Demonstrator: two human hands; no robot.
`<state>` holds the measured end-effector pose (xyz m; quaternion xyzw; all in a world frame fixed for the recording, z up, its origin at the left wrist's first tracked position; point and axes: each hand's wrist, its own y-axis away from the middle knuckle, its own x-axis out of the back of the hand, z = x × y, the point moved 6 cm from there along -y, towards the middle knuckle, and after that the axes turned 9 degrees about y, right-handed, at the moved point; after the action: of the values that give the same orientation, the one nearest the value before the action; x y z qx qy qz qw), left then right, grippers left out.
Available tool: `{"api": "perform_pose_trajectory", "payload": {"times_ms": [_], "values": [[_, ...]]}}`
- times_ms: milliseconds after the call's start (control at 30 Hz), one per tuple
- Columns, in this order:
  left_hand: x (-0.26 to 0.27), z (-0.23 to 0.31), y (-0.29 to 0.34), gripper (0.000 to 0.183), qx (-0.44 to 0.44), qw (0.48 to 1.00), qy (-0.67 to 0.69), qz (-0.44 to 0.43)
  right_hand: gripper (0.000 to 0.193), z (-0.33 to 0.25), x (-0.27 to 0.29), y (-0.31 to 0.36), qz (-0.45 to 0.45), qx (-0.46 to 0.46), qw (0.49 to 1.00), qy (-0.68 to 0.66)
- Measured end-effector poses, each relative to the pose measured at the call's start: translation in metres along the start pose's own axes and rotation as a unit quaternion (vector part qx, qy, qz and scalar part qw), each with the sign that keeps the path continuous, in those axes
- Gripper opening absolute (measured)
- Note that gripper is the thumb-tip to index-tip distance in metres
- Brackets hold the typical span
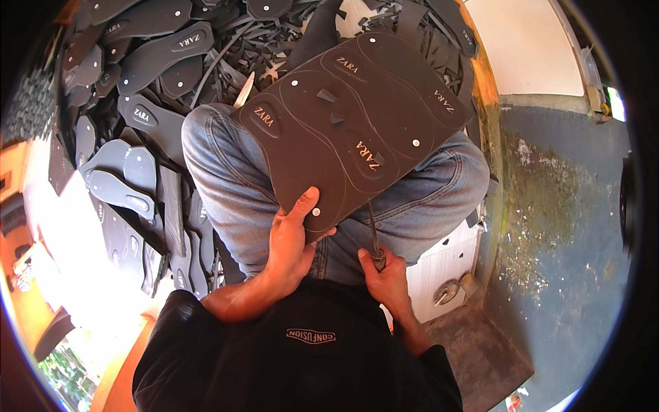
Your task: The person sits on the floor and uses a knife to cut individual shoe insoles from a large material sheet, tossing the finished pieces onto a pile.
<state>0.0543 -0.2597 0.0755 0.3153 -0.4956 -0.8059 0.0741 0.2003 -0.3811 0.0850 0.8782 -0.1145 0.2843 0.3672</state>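
Across my lap lies a black foam sheet [302, 154] marked with curved sole outlines, raised pads and small round white dots. My left hand [292, 237] grips its near corner, the thumb on top and the fingers underneath. In my right hand [390, 275] is a thin-bladed knife [375, 237], its handle wrapped by my fingers. The blade points away from me, its tip by the sheet's near edge; whether it touches the foam I cannot tell. A few small dark foam scraps [336, 118] rest on top of the sheet.
Cut black soles [168, 58] lie heaped at the left and far left. Beyond my knees is a pile of thin foam offcuts [233, 58]. A worn blue-grey wall [563, 220] stands at the right, with a round metal piece [446, 294] near its foot.
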Motion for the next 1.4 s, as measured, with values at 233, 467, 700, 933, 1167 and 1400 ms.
{"api": "perform_pose_trajectory", "payload": {"times_ms": [233,467,700,933,1167,1400], "values": [[-0.001,-0.007,0.010,0.026,0.016,1.000,-0.003,-0.008,0.033,0.005,0.000,0.003,0.011,0.024,1.000,0.009],[-0.009,-0.013,0.022,0.028,0.022,1.000,-0.003,-0.006,0.030,0.007,0.003,0.007,0.017,0.004,0.999,0.049],[0.002,-0.013,0.015,0.030,-0.013,0.998,-0.050,-0.030,0.025,0.003,-0.005,-0.002,0.027,0.016,0.997,0.069],[0.005,-0.007,0.007,0.029,-0.042,0.995,-0.044,-0.077,0.024,-0.006,-0.010,-0.016,0.009,0.014,0.997,0.076],[0.017,-0.015,-0.002,0.028,-0.034,0.996,-0.033,-0.072,0.021,-0.009,-0.011,-0.023,-0.015,-0.004,0.996,0.091],[0.017,-0.014,-0.003,0.027,-0.028,0.996,-0.032,-0.077,0.019,-0.012,-0.019,-0.034,-0.026,-0.020,0.995,0.097]]}}
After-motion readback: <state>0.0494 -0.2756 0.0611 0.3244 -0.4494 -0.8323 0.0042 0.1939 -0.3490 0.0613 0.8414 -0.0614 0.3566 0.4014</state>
